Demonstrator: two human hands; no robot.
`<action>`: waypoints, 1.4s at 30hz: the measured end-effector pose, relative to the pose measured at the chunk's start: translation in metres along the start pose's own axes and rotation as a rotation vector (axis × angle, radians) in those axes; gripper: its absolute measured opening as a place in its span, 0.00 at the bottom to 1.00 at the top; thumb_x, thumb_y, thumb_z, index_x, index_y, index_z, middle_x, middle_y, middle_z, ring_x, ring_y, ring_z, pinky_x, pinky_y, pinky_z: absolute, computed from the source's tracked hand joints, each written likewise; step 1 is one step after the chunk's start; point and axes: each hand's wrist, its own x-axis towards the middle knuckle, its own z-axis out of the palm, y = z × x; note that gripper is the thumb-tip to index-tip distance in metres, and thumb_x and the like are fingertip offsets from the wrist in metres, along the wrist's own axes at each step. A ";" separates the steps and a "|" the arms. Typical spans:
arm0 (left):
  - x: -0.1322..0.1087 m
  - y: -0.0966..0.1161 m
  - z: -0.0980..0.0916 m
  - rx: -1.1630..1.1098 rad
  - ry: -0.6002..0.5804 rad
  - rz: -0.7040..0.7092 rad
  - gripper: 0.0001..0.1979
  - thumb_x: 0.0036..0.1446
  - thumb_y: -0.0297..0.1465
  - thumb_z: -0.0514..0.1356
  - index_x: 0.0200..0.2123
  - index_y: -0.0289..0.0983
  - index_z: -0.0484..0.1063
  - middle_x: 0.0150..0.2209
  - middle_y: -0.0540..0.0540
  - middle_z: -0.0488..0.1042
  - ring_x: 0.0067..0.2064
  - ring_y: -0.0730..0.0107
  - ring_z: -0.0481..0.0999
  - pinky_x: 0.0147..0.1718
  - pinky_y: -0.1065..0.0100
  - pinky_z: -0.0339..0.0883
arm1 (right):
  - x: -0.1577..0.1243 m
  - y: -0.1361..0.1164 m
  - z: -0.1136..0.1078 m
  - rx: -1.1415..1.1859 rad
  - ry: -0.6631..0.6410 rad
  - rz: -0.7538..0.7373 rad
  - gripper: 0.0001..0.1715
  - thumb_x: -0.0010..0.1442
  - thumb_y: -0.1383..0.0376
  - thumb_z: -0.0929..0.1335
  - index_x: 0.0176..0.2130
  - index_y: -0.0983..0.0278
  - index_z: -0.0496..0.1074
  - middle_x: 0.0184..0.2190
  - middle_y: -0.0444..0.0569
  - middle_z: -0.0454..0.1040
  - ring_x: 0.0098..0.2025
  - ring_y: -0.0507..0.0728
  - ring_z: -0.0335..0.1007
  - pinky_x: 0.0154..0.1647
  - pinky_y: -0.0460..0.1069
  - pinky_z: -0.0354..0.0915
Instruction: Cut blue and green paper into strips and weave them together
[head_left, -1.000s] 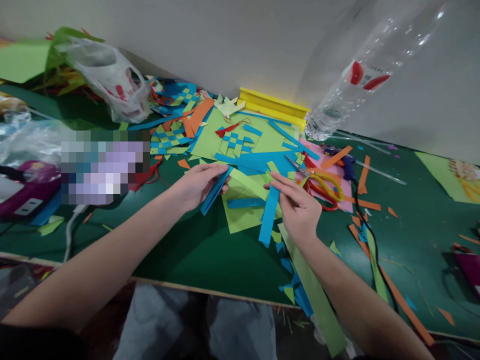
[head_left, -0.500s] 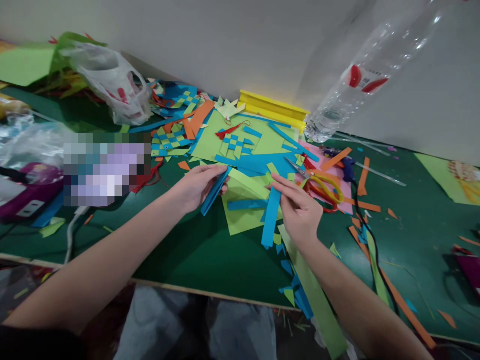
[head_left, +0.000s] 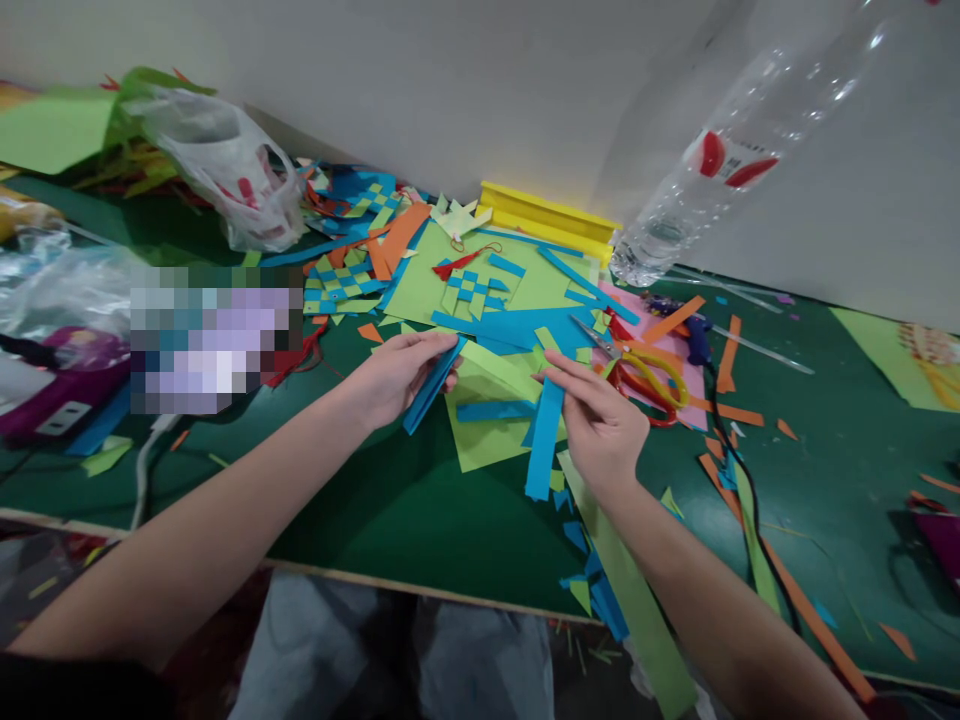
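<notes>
My left hand (head_left: pixel 409 370) pinches a folded blue paper strip (head_left: pixel 430 392) that slants down toward the table. In my right hand (head_left: pixel 596 415) a second blue paper strip (head_left: pixel 544 440) hangs downward, gripped near its top between thumb and fingers. Between the two hands, light green paper (head_left: pixel 495 366) lies on the table with a short blue strip (head_left: pixel 495 411) on it. Just past my right hand are scissors (head_left: pixel 645 370) with yellow and red handles. Farther back, a woven blue and green paper piece (head_left: pixel 471 288) rests beside a red tassel (head_left: pixel 454 266).
A clear plastic bottle (head_left: pixel 667 235) leans against the wall at back right, beside a yellow holder (head_left: pixel 547 220). White plastic bag (head_left: pixel 232 170) and another woven piece (head_left: pixel 341 285) lie left. A black cable (head_left: pixel 739 460) and orange strips (head_left: pixel 727 355) lie right on the green table (head_left: pixel 352 520).
Almost nothing differs. The blue strip in my right hand hangs very slightly lower and farther right; both hands keep their hold.
</notes>
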 end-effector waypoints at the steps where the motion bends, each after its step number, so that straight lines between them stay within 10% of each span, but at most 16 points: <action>1: 0.000 0.000 0.000 -0.002 0.000 0.001 0.10 0.61 0.29 0.60 0.27 0.33 0.70 0.24 0.48 0.71 0.21 0.76 0.71 0.22 0.75 0.69 | 0.000 0.000 0.000 0.010 -0.001 0.003 0.18 0.65 0.69 0.64 0.44 0.50 0.79 0.50 0.42 0.78 0.41 0.57 0.81 0.38 0.55 0.78; 42: 0.001 -0.006 0.000 0.010 -0.048 0.004 0.08 0.59 0.27 0.62 0.27 0.31 0.73 0.23 0.48 0.74 0.21 0.77 0.73 0.22 0.77 0.69 | 0.000 0.001 0.005 0.015 -0.075 -0.049 0.23 0.65 0.73 0.63 0.51 0.51 0.76 0.53 0.43 0.76 0.50 0.56 0.77 0.49 0.54 0.77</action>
